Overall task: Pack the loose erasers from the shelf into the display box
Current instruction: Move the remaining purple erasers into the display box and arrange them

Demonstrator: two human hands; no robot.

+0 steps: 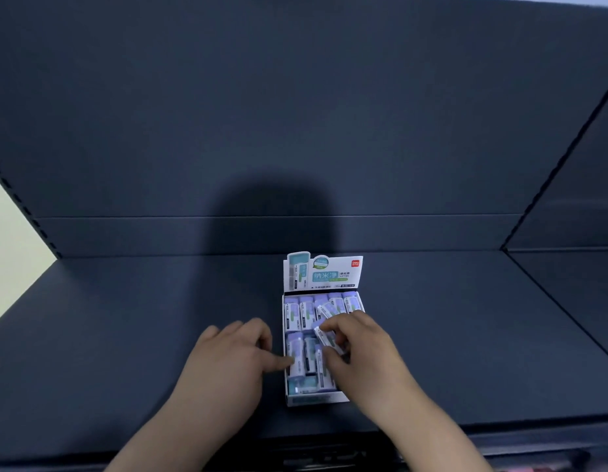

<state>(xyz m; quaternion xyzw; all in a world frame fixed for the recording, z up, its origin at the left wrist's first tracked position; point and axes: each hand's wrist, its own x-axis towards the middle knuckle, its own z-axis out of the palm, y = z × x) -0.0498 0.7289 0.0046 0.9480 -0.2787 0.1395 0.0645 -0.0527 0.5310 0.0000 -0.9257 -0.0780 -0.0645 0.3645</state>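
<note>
At box (311, 399) edge — left hand (227, 356); eraser (328, 339), seemingly, in right hand (364, 356)

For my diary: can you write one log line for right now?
right hand: pinches eraser over display box | left hand: thumb touches box's left edge | shelf: no loose erasers visible

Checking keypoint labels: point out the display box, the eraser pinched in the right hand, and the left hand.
display box (313, 399): head view, on its front wall.
eraser (324, 337): head view, on its exposed white wrapper.
left hand (227, 356): head view, on the back of the hand.
</note>
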